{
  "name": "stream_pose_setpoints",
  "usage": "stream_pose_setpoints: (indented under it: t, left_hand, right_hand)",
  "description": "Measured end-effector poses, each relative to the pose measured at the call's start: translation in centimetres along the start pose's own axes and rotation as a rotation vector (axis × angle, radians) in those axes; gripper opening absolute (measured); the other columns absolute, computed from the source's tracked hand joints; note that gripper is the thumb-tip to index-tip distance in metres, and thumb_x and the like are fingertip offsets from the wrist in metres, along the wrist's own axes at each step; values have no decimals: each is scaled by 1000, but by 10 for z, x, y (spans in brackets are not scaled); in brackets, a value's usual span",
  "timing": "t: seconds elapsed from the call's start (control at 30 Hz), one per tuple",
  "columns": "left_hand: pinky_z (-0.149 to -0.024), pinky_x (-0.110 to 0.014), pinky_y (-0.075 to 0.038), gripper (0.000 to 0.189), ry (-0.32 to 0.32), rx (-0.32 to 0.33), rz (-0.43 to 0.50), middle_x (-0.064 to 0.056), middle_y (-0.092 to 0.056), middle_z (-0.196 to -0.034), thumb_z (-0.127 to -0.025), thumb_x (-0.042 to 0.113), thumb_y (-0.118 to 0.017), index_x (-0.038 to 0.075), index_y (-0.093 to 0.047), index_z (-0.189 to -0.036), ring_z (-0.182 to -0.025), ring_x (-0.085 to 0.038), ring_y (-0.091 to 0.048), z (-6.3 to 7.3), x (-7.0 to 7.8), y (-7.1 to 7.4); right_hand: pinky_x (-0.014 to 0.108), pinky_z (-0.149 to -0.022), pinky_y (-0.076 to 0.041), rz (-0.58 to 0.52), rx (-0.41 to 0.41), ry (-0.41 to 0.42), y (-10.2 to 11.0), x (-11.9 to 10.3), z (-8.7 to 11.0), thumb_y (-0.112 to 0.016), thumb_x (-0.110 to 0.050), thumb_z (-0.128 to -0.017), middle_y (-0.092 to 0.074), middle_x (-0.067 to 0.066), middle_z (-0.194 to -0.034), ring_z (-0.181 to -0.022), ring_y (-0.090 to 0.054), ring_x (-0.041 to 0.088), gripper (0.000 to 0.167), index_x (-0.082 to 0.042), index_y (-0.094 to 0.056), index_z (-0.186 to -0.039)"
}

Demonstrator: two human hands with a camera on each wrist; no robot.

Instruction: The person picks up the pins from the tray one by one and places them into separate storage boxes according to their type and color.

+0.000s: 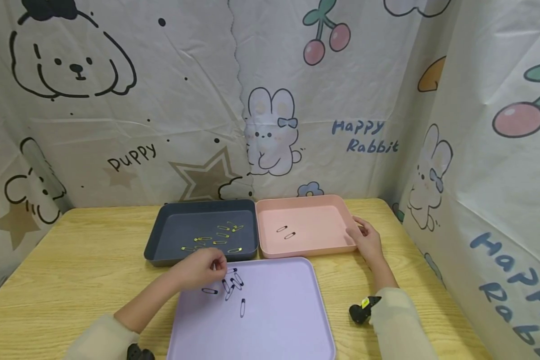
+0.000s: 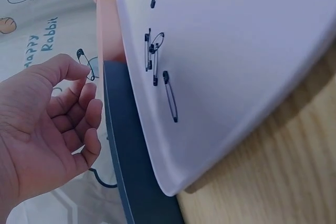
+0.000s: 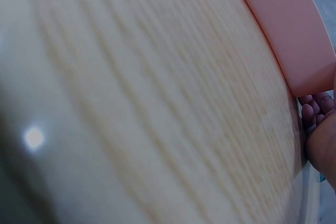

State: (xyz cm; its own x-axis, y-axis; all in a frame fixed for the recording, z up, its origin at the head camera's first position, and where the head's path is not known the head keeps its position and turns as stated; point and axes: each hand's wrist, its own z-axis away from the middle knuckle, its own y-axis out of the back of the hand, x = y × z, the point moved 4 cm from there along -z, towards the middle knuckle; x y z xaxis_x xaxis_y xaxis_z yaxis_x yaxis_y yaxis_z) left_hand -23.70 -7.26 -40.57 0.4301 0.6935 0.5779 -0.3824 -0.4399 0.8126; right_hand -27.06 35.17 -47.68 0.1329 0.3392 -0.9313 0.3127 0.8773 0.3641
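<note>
My left hand (image 1: 200, 270) is over the far left edge of the lilac tray (image 1: 279, 310), pinching a black safety pin (image 2: 80, 54) between thumb and forefinger; the other fingers curl loosely. Below it, several black safety pins (image 1: 243, 308) lie on the lilac tray. At the right end of the pink tray (image 1: 317, 220), my right hand (image 1: 368, 242) grips the rim, thumb over the edge. Its fingers are partly hidden in the right wrist view. Two black safety pins (image 1: 290, 235) rest inside the pink tray.
The dark grey tray (image 1: 180, 220) stands left of the pink one, holding several yellow safety pins (image 1: 235, 250). Both touch side by side behind the lilac tray, on a wooden table (image 1: 94, 250). A printed curtain (image 1: 198, 100) hangs behind and at the sides.
</note>
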Motion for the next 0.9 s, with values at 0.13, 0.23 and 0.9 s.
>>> stream_pose_setpoints:
  t: [0.13,0.23,0.9]
  left_hand:
    - [-59,-23,-41,5,3,5,16,3,-53,-75,-82,11,-59,12,-58,-77,-70,-11,-49,-6,2,3]
    - [-58,-23,-40,5,-1,11,26,2,-52,-73,-82,9,-59,11,-58,-77,-68,-11,-48,-10,3,5]
    - [-62,-24,-42,4,-3,54,30,1,-54,-74,-82,10,-61,11,-59,-79,-69,-11,-49,-30,13,8]
  right_hand:
    - [5,-73,-38,9,2,5,0,-1,1,-57,-29,-93,-48,17,-130,-112,-44,20,53,-14,-41,-141]
    - [6,-73,-38,16,2,6,0,-1,1,-57,-29,-93,-48,17,-130,-111,-44,20,53,-14,-41,-141]
    - [7,-73,-38,12,13,22,0,1,-1,-58,-28,-92,-48,16,-127,-106,-44,17,52,-14,-43,-140]
